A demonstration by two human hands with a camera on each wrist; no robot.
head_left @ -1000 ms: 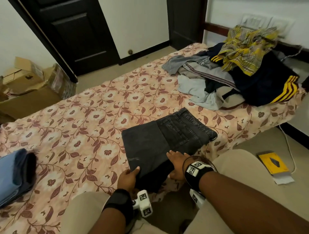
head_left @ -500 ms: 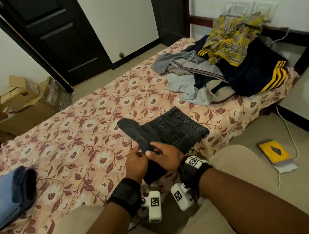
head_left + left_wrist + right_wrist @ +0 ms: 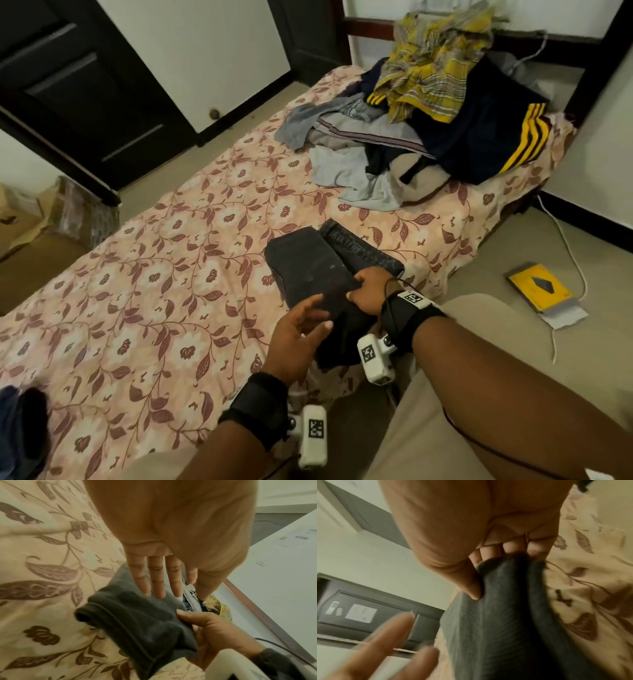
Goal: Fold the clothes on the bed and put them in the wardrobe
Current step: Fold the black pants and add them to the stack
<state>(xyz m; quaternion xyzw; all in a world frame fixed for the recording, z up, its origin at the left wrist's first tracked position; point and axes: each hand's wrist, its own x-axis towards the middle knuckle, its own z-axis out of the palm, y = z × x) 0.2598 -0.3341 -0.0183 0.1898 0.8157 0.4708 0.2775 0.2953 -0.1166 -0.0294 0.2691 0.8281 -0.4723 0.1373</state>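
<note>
Evenly and softly lit indoors in the head view, moderately bright, with no glare and only faint shadows. Wide-angle bending toward the frame edges; slightly soft throughout. Warm, yellowish and dimmer in both wrist views. In the left wrist view, palm at top centre large and out of focus, fabric at centre reasonably sharp. In the right wrist view, heavy motion blur on the fingers at lower left; smeared detail at the right edge.
</note>
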